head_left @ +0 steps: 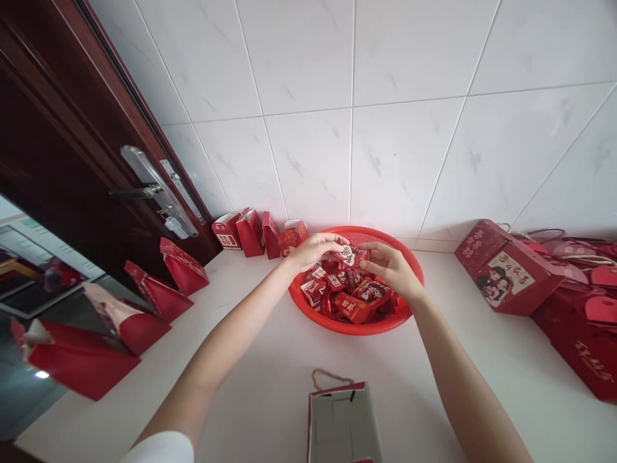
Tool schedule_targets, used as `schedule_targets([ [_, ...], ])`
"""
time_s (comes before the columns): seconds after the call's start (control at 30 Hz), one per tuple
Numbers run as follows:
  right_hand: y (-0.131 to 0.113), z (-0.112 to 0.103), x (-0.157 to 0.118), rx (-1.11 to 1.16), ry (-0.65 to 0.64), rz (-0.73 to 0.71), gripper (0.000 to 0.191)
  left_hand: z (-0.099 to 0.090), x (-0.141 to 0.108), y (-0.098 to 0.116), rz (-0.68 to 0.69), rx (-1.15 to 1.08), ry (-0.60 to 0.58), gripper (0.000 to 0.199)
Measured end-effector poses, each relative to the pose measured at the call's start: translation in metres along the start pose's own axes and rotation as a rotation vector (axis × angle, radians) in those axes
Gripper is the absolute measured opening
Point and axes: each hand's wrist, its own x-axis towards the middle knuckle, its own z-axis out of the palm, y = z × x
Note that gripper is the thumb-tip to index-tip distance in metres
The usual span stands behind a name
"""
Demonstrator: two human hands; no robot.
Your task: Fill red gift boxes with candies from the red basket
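A red plastic basket (357,328) stands near the wall, holding several red-wrapped packets (354,307). Above its contents, my left hand (315,251) and my right hand (389,265) hold one small red packet (349,256) between them, with white and black lettering on it. The fingers of both hands are closed on its two sides. In front of the basket, nearer to me, an open box (343,424) with a grey-white inside and a twine handle shows its opening upward.
Small red boxes (250,233) line the wall left of the basket. Larger red bags (81,354) stand along the left table edge, by a dark door (72,128). Red gift boxes (511,267) are piled at the right on the white table (260,386).
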Motion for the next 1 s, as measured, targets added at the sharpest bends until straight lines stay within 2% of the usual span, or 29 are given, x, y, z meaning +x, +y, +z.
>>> schedule_targets([
  [0.13, 0.005, -0.003, 0.002, 0.033, 0.092, -0.037, 0.043, 0.004, 0.005, -0.006, 0.031, -0.110, 0.074, 0.017],
  [0.23, 0.012, -0.006, 0.005, 0.042, 0.225, -0.072, 0.043, 0.003, 0.009, -0.008, 0.040, -0.178, 0.207, 0.010],
  [0.3, 0.015, -0.008, 0.007, 0.039, 0.332, -0.113, 0.036, 0.002, 0.009, -0.009, 0.027, -0.193, 0.290, 0.009],
  [0.37, 0.016, -0.009, 0.009, 0.010, 0.447, -0.182, 0.027, 0.002, 0.008, -0.010, -0.005, -0.172, 0.318, 0.008],
  [0.43, 0.015, -0.008, 0.009, -0.054, 0.510, -0.269, 0.020, 0.004, 0.006, -0.012, -0.047, -0.132, 0.288, 0.009],
  [0.5, 0.014, -0.005, 0.007, -0.157, 0.466, -0.335, 0.016, 0.009, 0.005, -0.013, -0.072, -0.117, 0.241, 0.007],
  [0.57, 0.012, -0.001, 0.005, -0.271, 0.351, -0.359, 0.022, 0.013, 0.005, -0.014, -0.086, -0.131, 0.201, 0.009],
  [0.7, 0.009, 0.002, 0.001, -0.315, 0.177, -0.321, 0.030, 0.020, 0.006, -0.014, -0.042, -0.116, 0.146, 0.013],
  [0.77, 0.009, 0.001, 0.001, -0.227, 0.164, -0.285, 0.026, 0.021, 0.005, -0.013, -0.018, -0.105, 0.126, 0.015],
  [0.87, 0.009, -0.002, 0.002, -0.108, 0.227, -0.246, 0.021, 0.021, 0.003, -0.013, 0.014, -0.116, 0.098, 0.020],
  [0.93, 0.008, -0.002, 0.003, -0.115, 0.270, -0.219, 0.025, 0.021, 0.002, -0.013, 0.042, -0.101, 0.075, 0.023],
  [1.0, 0.007, -0.001, 0.004, -0.156, 0.258, -0.183, 0.031, 0.020, 0.001, -0.015, 0.063, -0.070, 0.059, 0.028],
])
